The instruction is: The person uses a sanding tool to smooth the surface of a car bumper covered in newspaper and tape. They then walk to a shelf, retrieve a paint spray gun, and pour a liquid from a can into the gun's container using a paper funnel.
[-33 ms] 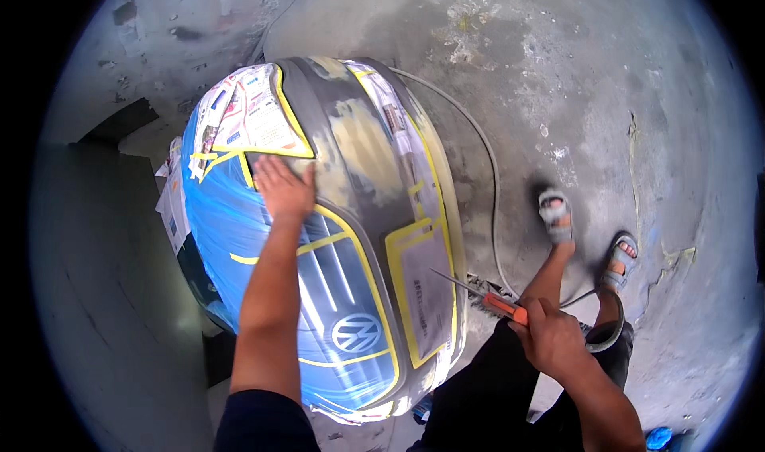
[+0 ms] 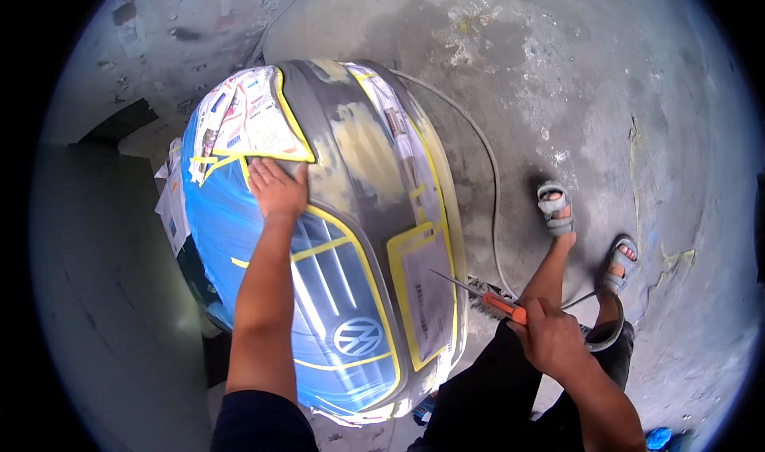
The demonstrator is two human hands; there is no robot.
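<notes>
My left hand (image 2: 276,187) lies flat, fingers spread, on the front end of a car (image 2: 390,253). It touches the surface just below the yellow-taped masking paper (image 2: 259,117) and beside a sanded grey patch with pale filler (image 2: 362,141). My right hand (image 2: 552,336) is wrapped round the orange handle of an air blow gun (image 2: 500,303). Its thin metal nozzle points left over a taped paper panel (image 2: 425,288) on the bumper, and a grey hose (image 2: 610,339) runs from its rear.
Blue plastic film (image 2: 219,221) and yellow tape cover much of the car, including the grille with a round emblem (image 2: 358,336). A long hose (image 2: 490,157) curves over the stained concrete floor (image 2: 574,77). My sandalled feet (image 2: 556,209) stand at the right.
My left hand has slid slightly left along the car's surface, below the masking paper. My right hand and the blow gun stay in nearly the same place.
</notes>
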